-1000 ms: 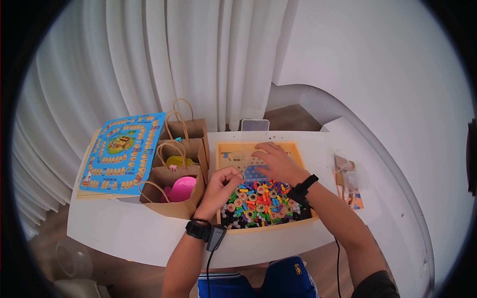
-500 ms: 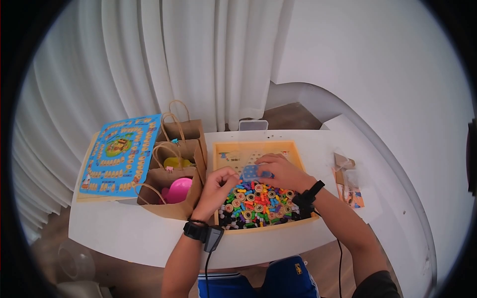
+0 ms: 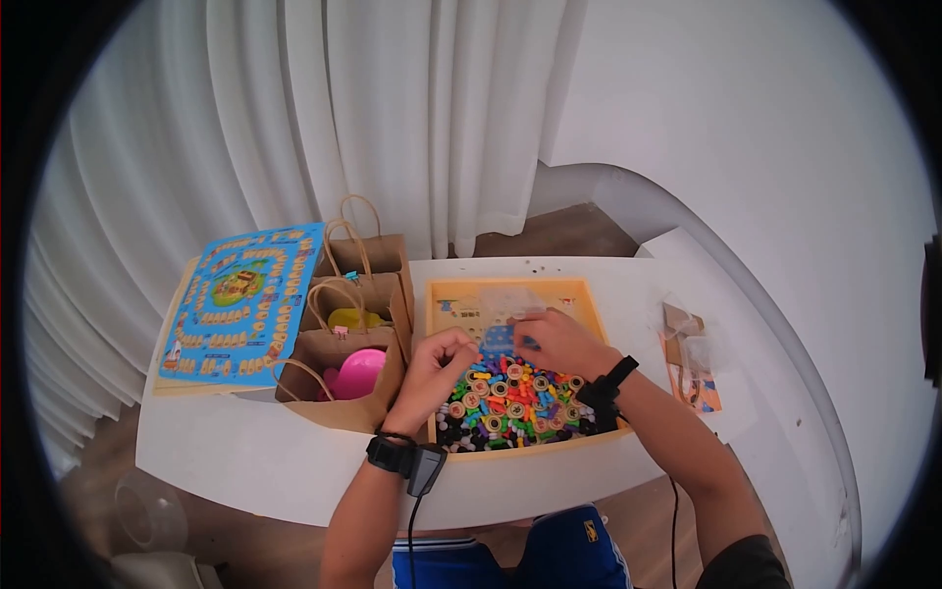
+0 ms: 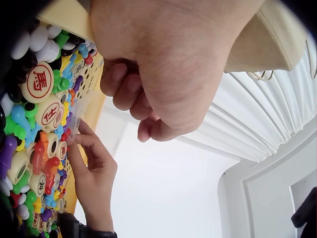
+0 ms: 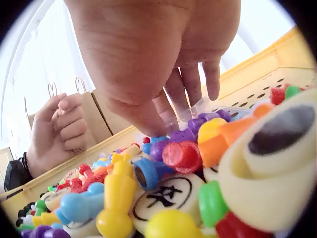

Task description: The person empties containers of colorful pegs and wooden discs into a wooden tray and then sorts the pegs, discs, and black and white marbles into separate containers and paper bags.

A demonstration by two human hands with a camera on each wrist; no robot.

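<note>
A clear plastic box [image 3: 498, 340] with a raised clear lid [image 3: 510, 300] sits in the wooden tray [image 3: 595, 314], above the mixed pieces. My right hand [image 3: 561, 341] grips the box's right side; in the left wrist view, this hand's [image 4: 94, 166] thumb and fingers meet at the clear plastic. To the left, my left hand [image 3: 438, 368] hangs over the tray with curled fingers, the thumb against the index finger and nothing visible between them. Colourful pegs, black and white pieces and round character discs [image 5: 166, 196] fill the tray's near part.
Paper bags [image 3: 373, 407] stand left of the tray, one holding a pink item [image 3: 361, 373], another something yellow [image 3: 353, 319]. A blue game board [image 3: 240, 294] lies farther left. Packaging [image 3: 692, 348] and an orange card [image 3: 702, 395] lie on the right of the white table [image 3: 510, 501].
The clear lid has come down from beyond the tray's far edge to over the tray. My right hand has moved slightly down and right, its fingers now round the box's side. The left hand barely moved.
</note>
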